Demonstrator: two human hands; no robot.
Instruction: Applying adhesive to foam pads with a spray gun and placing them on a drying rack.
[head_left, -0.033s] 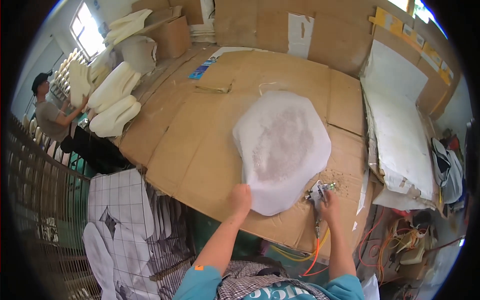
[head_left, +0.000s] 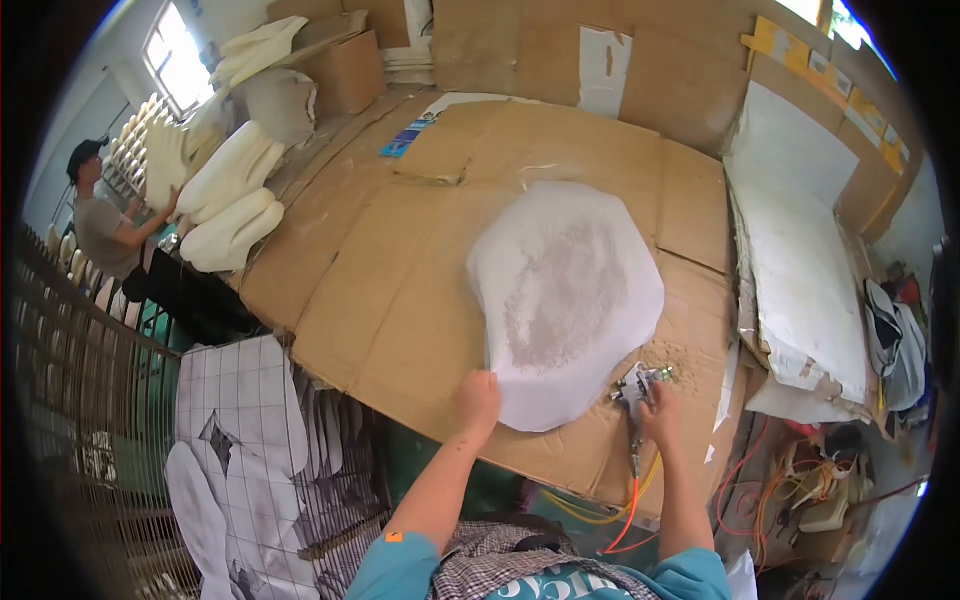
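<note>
A large pale, rounded pad (head_left: 570, 300) with a mottled grey-mauve middle lies on a cardboard-covered table (head_left: 390, 250). My left hand (head_left: 480, 402) is closed on its near left corner, pulling that edge into a small fold. In my right hand (head_left: 658, 412) is a metal spray gun (head_left: 634, 388), held low at the pad's right side, just apart from its edge. An orange hose (head_left: 634, 500) runs down from the gun's handle. My fingers partly hide that handle, and no spray can be made out.
To the left stands a wire rack (head_left: 240, 400) with flat grey-white pieces. Beyond it, a person (head_left: 110, 225) handles cream moulded foam pieces (head_left: 235, 175). A white-covered board (head_left: 800, 250) leans on the right, above tangled hoses (head_left: 780, 490). Cardboard panels (head_left: 530, 50) wall the back.
The pad's mauve middle looks smaller and more broken up, with more white on its left part. My hands and the spray gun have hardly moved.
</note>
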